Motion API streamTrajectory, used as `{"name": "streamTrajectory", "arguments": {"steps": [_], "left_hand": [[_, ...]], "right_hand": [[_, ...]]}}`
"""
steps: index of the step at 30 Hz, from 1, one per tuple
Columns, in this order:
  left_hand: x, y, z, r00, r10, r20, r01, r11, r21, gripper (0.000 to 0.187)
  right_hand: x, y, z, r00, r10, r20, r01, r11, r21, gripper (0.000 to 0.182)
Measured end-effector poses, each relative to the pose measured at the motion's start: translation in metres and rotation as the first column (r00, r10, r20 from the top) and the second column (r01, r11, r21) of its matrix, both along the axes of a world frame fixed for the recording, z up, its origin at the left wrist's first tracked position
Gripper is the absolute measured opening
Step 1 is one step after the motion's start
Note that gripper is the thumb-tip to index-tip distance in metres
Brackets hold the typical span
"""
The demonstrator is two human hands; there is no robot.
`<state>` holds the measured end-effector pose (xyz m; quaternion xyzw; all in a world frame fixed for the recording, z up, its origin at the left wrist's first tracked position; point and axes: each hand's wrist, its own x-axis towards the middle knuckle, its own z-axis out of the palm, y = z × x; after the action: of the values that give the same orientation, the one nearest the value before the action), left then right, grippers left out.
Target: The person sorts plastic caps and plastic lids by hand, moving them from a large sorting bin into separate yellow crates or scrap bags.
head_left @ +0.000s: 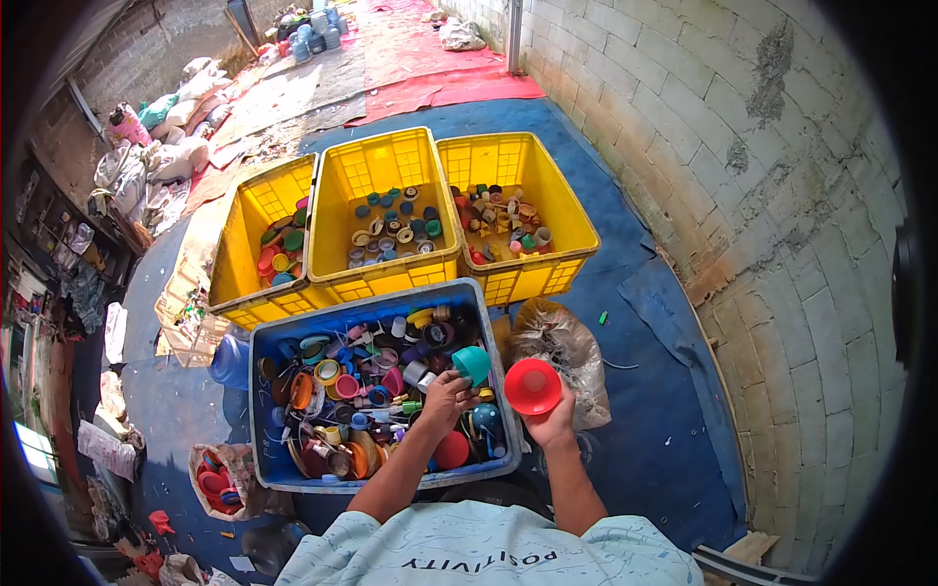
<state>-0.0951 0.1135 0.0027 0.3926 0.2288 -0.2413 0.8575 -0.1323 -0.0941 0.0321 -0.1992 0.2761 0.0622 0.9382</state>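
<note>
My left hand (pixel 448 398) is closed on the edge of a teal plastic cup (pixel 472 364), over the right side of a blue crate (pixel 367 481). A grey-white cap (pixel 419 375) lies right by its fingers. The crate is heaped with mixed plastic caps and lids, among them a pink cap (pixel 347 387) and a round red lid (pixel 451 450). Just outside the crate's right wall, my right hand (pixel 555 422) grips a red plastic cup (pixel 533 388), its round opening facing up toward me. Some of the right fingers are hidden behind the cup.
Beyond the crate stand three yellow bins: a left one (pixel 227 256), a middle one (pixel 387 274) and a right one (pixel 532 275), each with caps inside. A filled plastic sack (pixel 584 376) sits at right. A sack of red lids (pixel 244 459) stands at left. A block wall (pixel 782 293) bounds the right.
</note>
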Motion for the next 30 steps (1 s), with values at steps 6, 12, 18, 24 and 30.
{"name": "streamTrajectory", "arguments": {"steps": [6,12,18,24,30], "left_hand": [[0.049,-0.054,-0.013,1.0,0.017,-0.01,-0.017,1.0,-0.019,0.021],[0.093,-0.092,-0.016,0.999,0.033,-0.015,-0.032,0.999,0.031,0.02],[0.126,-0.111,-0.016,0.997,0.075,-0.003,-0.074,0.995,0.072,0.019],[0.206,-0.12,0.001,0.994,0.04,0.097,-0.041,0.999,0.006,0.023],[0.236,-0.1,0.062,0.951,0.132,0.279,-0.152,0.987,0.052,0.034]], "right_hand": [[0.044,-0.032,-0.007,0.999,-0.014,0.04,0.013,0.999,0.034,0.044],[0.096,-0.058,-0.03,0.999,-0.037,0.034,0.036,0.998,0.051,0.045],[0.134,-0.073,-0.034,1.0,-0.009,0.009,0.009,0.999,0.053,0.045],[0.203,-0.082,-0.016,0.991,-0.018,0.134,-0.003,0.988,0.155,0.057],[0.266,-0.079,0.003,0.991,-0.006,0.134,0.016,0.997,-0.078,0.09]]}}
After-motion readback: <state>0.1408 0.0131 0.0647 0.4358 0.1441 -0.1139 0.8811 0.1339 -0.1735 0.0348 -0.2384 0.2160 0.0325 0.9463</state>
